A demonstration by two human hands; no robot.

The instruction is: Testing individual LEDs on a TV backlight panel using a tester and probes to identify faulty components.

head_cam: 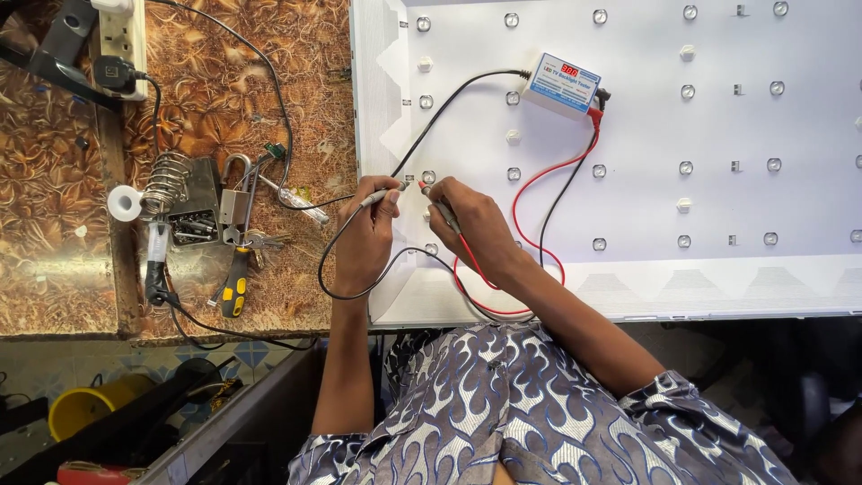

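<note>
A large white backlight panel [646, 207] with rows of small round lenses lies in front of me. My left hand [366, 235] grips a grey probe [384, 193] on a black lead, its tip at the left side of a lens [428, 177]. My right hand [476, 229] grips a second probe [438, 205] on a red lead, its red tip touching just right of the same lens. Both leads run to a small white and blue tester box [563, 84] with a red lit display, resting on the panel.
On the brown patterned worktop to the left stand a soldering iron stand with coil [166, 184], a roll of solder [124, 203], a yellow-handled screwdriver [235, 286], pliers and a power strip [121, 40]. A yellow container [85, 404] sits on the floor.
</note>
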